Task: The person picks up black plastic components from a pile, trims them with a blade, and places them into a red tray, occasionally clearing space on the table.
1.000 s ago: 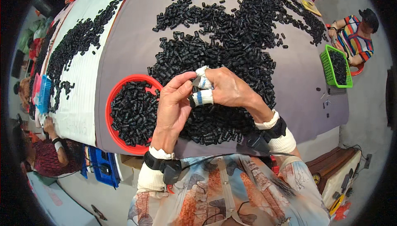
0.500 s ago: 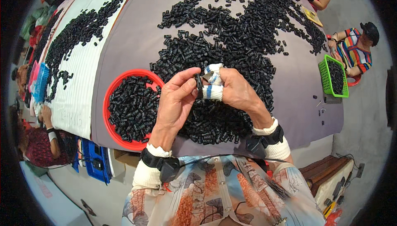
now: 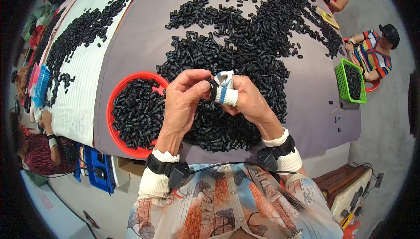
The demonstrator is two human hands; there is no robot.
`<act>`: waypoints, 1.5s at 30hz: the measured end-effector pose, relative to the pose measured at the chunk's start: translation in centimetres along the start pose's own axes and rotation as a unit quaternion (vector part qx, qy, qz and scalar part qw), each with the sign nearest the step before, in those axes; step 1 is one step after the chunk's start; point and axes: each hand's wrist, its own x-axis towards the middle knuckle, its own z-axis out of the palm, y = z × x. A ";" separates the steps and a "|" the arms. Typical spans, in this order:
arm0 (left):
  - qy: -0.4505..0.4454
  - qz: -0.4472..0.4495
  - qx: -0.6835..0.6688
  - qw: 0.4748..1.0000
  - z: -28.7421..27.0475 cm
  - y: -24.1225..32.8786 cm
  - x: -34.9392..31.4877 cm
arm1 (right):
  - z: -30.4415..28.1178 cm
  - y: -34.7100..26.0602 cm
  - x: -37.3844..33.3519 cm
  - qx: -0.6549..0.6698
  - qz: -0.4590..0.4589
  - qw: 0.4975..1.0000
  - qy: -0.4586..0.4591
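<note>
**Two hands pinch one small black piece above the heap**

The left hand (image 3: 181,103) and the right hand (image 3: 245,101) meet over the near edge of the grey-covered table (image 3: 140,42), fingertips pressed together. Between them sits a small black cylindrical plastic piece (image 3: 213,91), caught by the left thumb and forefinger on one side and by the right hand's fingers on the other. Those right fingertips wear white tape wraps with a blue band (image 3: 225,92). Both hands are closed narrow on the piece, with no gap showing.

The piece hangs just above the big pile of loose black plastic pieces (image 3: 245,50) and just right of the round red plastic bowl (image 3: 114,107), which is already well filled with the same parts.

What might go wrong: the grip is a fingertip pinch on a tiny, smooth part, and the tape probably dulls the feel. If a finger eased off, I'd guess the piece would fall into the pile and be lost among its look-alikes. A forearm could also nudge parts off the table's near edge.

As for its lie, the long axis seems to run roughly left to right, from one hand to the other. It is mostly hidden by the fingers, so I cannot tell which end faces which way.
</note>
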 end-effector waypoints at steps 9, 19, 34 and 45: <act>-0.026 0.027 0.031 0.999 -0.1 -0.6 0.1 | 0.7 0.9 0.0 0.216 -0.007 0.975 -0.045; -0.020 -0.020 -0.016 0.999 -0.8 -1.3 0.4 | 0.7 2.3 0.2 0.251 0.001 0.965 -0.077; 0.046 0.039 0.060 0.996 -1.5 -0.3 -1.4 | 1.4 2.8 1.0 0.175 0.062 0.979 -0.081; 0.304 0.128 0.415 0.848 -9.2 4.2 -4.7 | -3.5 -0.2 0.0 0.027 0.012 0.995 0.092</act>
